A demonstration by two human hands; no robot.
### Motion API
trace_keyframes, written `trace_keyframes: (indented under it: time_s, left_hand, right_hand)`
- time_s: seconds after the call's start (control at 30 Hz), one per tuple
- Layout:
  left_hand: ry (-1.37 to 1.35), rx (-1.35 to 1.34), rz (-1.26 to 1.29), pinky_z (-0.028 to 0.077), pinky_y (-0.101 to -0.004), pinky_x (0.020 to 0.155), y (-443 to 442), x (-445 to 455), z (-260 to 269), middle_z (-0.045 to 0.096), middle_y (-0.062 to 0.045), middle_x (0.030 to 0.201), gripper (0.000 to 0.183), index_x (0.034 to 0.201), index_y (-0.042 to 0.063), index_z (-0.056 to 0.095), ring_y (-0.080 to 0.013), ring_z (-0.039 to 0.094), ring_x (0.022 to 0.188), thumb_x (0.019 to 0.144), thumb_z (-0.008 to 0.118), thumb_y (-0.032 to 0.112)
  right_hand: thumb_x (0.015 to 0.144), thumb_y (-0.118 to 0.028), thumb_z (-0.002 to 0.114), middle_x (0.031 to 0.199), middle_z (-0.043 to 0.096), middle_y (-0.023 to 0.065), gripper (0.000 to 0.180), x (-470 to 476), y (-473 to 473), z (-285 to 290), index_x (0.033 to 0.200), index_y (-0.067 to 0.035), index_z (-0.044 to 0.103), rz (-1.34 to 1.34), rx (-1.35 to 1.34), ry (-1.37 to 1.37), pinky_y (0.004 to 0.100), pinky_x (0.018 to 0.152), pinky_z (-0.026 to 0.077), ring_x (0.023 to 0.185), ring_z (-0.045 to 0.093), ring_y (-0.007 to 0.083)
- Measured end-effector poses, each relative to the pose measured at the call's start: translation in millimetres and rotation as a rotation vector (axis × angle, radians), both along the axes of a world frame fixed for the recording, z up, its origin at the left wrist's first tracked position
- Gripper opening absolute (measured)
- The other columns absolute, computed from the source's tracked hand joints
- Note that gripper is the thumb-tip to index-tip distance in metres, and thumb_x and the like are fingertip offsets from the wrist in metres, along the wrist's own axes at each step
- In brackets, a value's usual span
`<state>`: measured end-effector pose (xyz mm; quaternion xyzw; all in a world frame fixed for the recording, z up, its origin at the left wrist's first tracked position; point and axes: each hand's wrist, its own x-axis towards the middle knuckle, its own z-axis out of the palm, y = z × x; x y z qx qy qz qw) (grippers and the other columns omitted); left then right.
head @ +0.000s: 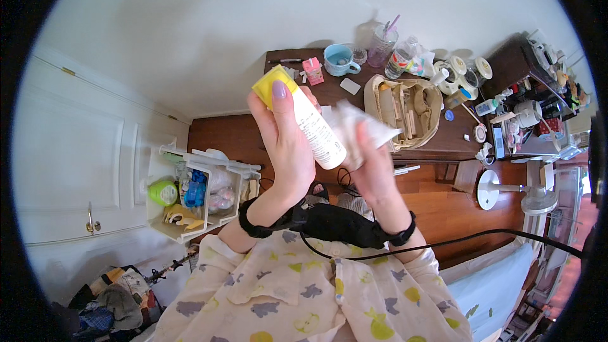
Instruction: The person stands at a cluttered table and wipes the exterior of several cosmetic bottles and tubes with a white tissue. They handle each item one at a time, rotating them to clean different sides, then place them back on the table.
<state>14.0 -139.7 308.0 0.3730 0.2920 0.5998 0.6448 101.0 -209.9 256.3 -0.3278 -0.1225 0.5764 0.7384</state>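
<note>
My left hand [282,137] is wrapped around a white bottle [319,128] with a yellow cap end. The thumb presses on the yellow part [273,83], which points up and to the left. Small print covers the bottle's side. Close beside its lower end, my right hand [370,161] grips a crumpled white tissue or wipe [356,126], blurred by motion. Whether the tissue touches the bottle cannot be told. Behind both hands stands a dark wooden desk [332,92].
On the desk are a cream cosmetic bag [373,126], a blue mug [338,59], a pink carton [313,71], a water bottle [399,59] and a tumbler [381,47]. White bins [183,235] stand at left. A black cable [475,232] crosses at right, above a wooden floor [465,209].
</note>
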Motion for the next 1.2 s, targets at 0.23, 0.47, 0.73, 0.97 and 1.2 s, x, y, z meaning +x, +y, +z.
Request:
trace_keyframes:
  time_s: [0.23,0.47,0.73,0.97,1.2]
  left_hand:
    - [0.11,0.031,0.041,0.043,-0.0282,0.064,-1.2,5.0,4.3,0.05,-0.007,0.075,0.033,0.102,0.01,0.034,-0.0143,0.048,0.066,0.092,0.042,0.04]
    - [0.138,0.022,0.034,0.044,-0.0268,0.061,-4.5,7.2,0.3,0.052,-0.007,0.077,0.031,0.101,0.009,0.034,-0.0139,0.05,0.065,0.092,0.043,0.038]
    - [0.054,0.03,0.005,0.044,-0.023,0.06,-8.0,3.6,1.0,0.052,-0.007,0.083,0.034,0.106,0.007,0.035,-0.0105,0.052,0.068,0.093,0.043,0.037]
    - [0.085,0.036,0.037,0.044,-0.0233,0.059,-7.3,2.5,-1.6,0.052,-0.007,0.083,0.035,0.105,0.006,0.035,-0.0106,0.052,0.069,0.093,0.043,0.038]
    - [0.091,0.056,0.064,0.043,-0.0242,0.059,-3.1,-0.3,-2.3,0.051,-0.008,0.082,0.035,0.104,0.006,0.034,-0.0117,0.052,0.069,0.093,0.043,0.039]
  right_hand:
    - [0.078,-0.009,0.065,0.114,0.058,0.0124,0.049,7.6,-17.2,20.5,0.121,0.006,0.048,0.147,0.104,-0.721,0.0253,0.088,0.041,0.1,0.053,0.0104]
    - [0.077,-0.007,0.065,0.11,0.06,0.01,0.037,-4.9,-15.2,17.0,0.11,0.008,0.057,0.042,0.06,-0.585,0.0212,0.08,0.043,0.09,0.052,0.0049]
    - [0.078,-0.01,0.066,0.091,0.064,0.0026,0.036,-10.4,-15.2,18.0,0.108,0.008,0.058,-0.013,0.051,-0.533,0.02,0.074,0.044,0.08,0.053,0.0032]
    - [0.078,-0.011,0.066,0.087,0.064,0.0007,0.037,-12.4,-15.0,20.9,0.109,0.007,0.058,-0.015,0.026,-0.557,0.0183,0.069,0.044,0.076,0.052,0.0018]
    - [0.076,-0.01,0.065,0.084,0.063,-0.001,0.039,-13.0,-12.0,22.0,0.112,0.005,0.057,0.006,0.015,-0.685,0.0181,0.069,0.044,0.073,0.05,0.0006]
